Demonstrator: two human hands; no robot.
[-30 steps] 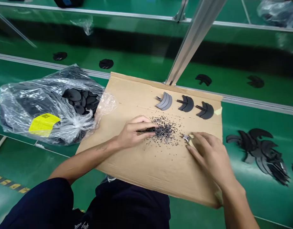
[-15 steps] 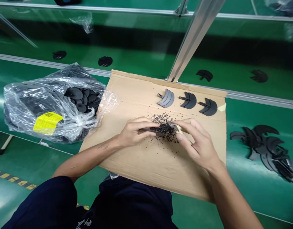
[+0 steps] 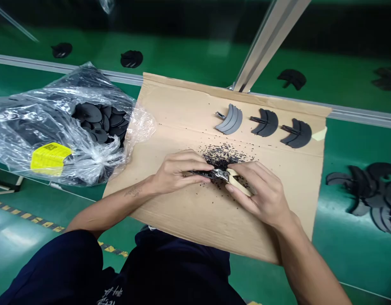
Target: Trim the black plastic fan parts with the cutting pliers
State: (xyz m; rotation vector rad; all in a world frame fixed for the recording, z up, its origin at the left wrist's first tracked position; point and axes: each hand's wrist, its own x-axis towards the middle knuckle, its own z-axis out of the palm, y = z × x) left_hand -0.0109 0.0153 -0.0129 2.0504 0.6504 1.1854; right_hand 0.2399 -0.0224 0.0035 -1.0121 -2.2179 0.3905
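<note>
My left hand [image 3: 178, 171] is closed on a thin black plastic part [image 3: 200, 173], held flat just above a sheet of cardboard [image 3: 195, 220]. My right hand [image 3: 262, 195] grips small cutters with pale handles [image 3: 230, 177]; their metal jaws meet the end of the black part. A heap of tiny black trimmings [image 3: 224, 154] lies on the cardboard just behind both hands. Three fan-shaped black parts [image 3: 265, 123] lie in a row along the cardboard's far edge.
A clear plastic bag of black discs [image 3: 65, 127] with a yellow label sits to the left. More black parts are piled on the green surface at right [image 3: 370, 190]. A metal rail [image 3: 364, 116] and a slanted post [image 3: 265, 46] run behind the cardboard.
My right hand has come in from the right with the cutters and brought their jaws onto the part in my left hand. The view has shifted slightly nearer and lower.
</note>
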